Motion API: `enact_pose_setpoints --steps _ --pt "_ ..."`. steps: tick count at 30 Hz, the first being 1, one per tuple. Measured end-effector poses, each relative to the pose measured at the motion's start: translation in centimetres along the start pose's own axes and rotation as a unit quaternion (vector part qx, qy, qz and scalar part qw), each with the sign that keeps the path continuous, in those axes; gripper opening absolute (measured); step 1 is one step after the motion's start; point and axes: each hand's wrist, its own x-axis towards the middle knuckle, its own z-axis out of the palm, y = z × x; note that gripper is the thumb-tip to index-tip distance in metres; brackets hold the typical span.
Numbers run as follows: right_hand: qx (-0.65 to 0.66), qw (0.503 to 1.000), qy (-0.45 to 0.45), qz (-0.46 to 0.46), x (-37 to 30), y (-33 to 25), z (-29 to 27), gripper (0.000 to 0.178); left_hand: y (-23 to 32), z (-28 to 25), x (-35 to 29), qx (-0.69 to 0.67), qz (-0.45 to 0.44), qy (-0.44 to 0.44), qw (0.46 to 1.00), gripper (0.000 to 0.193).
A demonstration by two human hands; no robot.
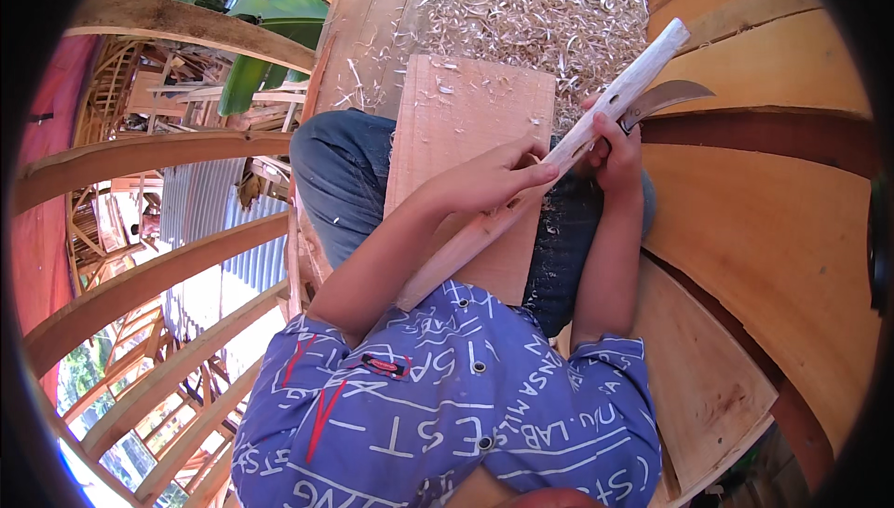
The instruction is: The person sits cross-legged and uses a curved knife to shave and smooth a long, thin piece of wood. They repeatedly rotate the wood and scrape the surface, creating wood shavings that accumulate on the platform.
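A long pale wooden stick [643,68] with a few dark holes along it slants from my belly up to the right. My left hand [498,176] grips it near its middle, thumb laid along the wood. Further up, my right hand [616,149] is closed round a knife with a curved, hooked blade [666,98], its fingers close against the stick. The knife's handle is mostly hidden in that hand. The blade points right, just beyond the stick. Under the stick, a flat wooden board [475,108] rests across my lap, with a few shavings on it.
Curled wood shavings [568,24] lie heaped on the planks [372,33] ahead. Curved wooden planks [754,201] wall the right side. Bent wooden ribs [158,159] stand along the left, with corrugated metal sheets [200,201] and stacked timber beyond. A green leaf [247,84] hangs at the upper left.
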Motion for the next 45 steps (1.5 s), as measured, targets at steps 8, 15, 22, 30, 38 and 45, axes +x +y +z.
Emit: enact_pose_setpoints --steps 8,15,22,30,38,45 --pt "0.102 0.995 0.004 -0.003 0.1 0.2 -0.4 0.025 -1.4 -3.6 -9.9 -0.027 -0.066 -0.071 0.995 0.048" --pt "0.123 0.992 0.008 -0.005 0.3 0.6 -1.0 0.033 -2.4 -2.8 -9.9 -0.106 -0.139 -0.167 0.97 0.033" --pt "0.133 0.988 -0.077 -0.024 0.9 1.0 -0.9 0.051 -1.0 -2.3 -10.1 -0.095 -0.123 0.025 0.988 0.024" --pt "0.01 0.983 -0.181 -0.01 0.6 0.9 0.0 0.066 0.9 0.1 -6.8 -0.042 0.003 0.143 0.989 0.018" --pt "0.057 0.998 -0.033 -0.006 -0.2 0.4 -0.7 0.033 1.9 2.0 -4.7 -0.309 -0.108 -0.096 0.94 0.03" --pt "-0.012 0.998 -0.052 -0.021 -0.1 0.5 0.6 0.03 -0.3 0.5 -6.7 -0.412 -0.184 -0.1 0.887 0.023"
